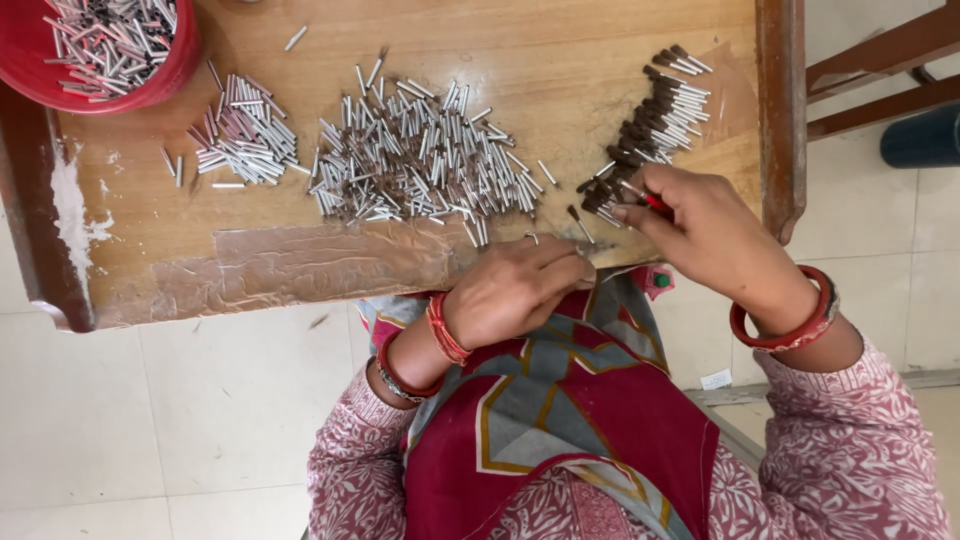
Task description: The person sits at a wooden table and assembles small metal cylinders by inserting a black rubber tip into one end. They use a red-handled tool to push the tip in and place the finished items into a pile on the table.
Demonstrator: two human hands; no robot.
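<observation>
Brown-tipped metal tubes [650,110] lie in a slanting row at the right end of the wooden table [560,50], silver ends pointing up and right, dark ends down and left. The right hand [715,235] hovers at the lower end of that row with its fingers pinched on a small red-handled tool [657,203], whose tip touches the nearest pieces. One single brown-tipped piece [579,222] lies apart, just beside the table's near edge, between the two hands.

The left hand [520,290] rests at that near edge, fingers curled loosely inward and a ring on one finger; whether it holds anything I cannot tell, since the fingertips are tucked under. Red bangles [445,330] circle the left wrist, and a thicker red bangle [785,325] sits on the right wrist.

Across the middle of the table spreads a wide heap of plain silver tubes [420,155], lying every which way. To its left is a smaller pile of tubes [240,135], more neatly lined up. A red bowl [175,65] filled with more tubes sits at the far left corner. Clear tape [320,265] is stuck along the table's near edge. A patterned cloth in maroon and grey [560,410] covers the person's lap.
</observation>
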